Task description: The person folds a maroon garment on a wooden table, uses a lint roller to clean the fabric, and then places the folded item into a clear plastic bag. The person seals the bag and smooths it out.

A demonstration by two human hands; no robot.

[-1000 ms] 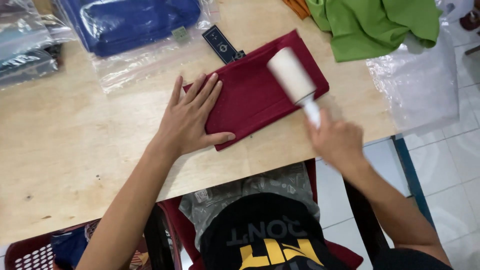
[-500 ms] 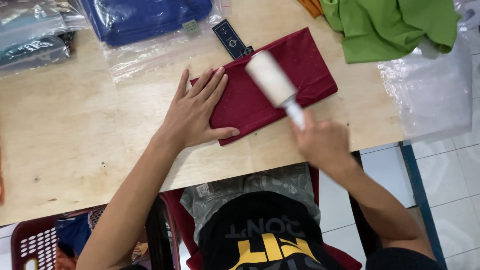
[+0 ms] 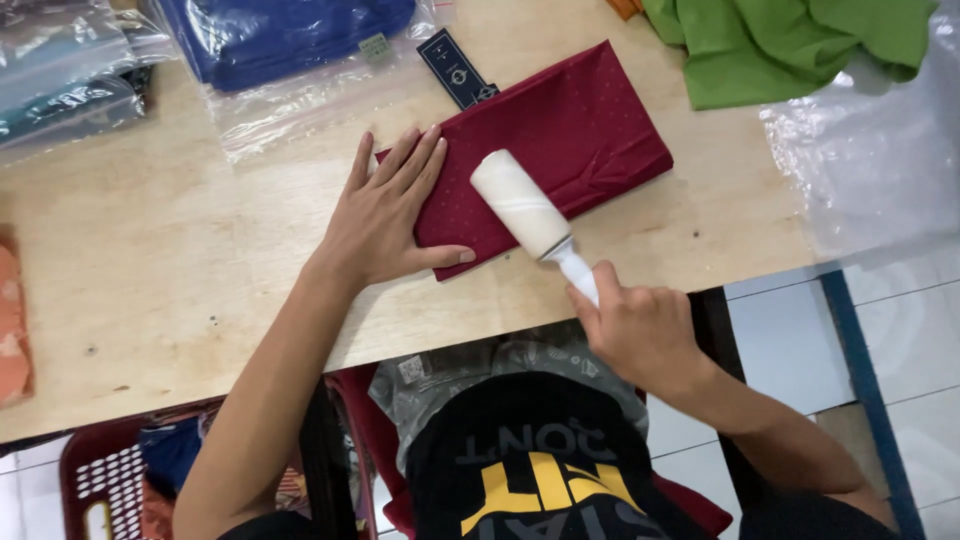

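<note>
A folded dark red garment [image 3: 580,140] lies on the light wooden table [image 3: 150,290]. My left hand [image 3: 385,215] presses flat on its left end, fingers spread. My right hand [image 3: 640,330] grips the white handle of a lint roller [image 3: 520,205], whose white roll rests on the garment's near edge beside my left thumb. A dark tag [image 3: 455,70] sticks out from the garment's far left corner.
A blue garment in a clear bag [image 3: 280,40] lies at the back left, with more bagged clothes [image 3: 60,80] at the far left. Green cloth [image 3: 780,45] and an empty clear bag [image 3: 870,170] are at the right. A red basket [image 3: 100,480] stands under the table.
The lint roller has rolled leftward and nearer along the red garment, from its right part to beside my left hand. My left hand has stayed pressed on the cloth.
</note>
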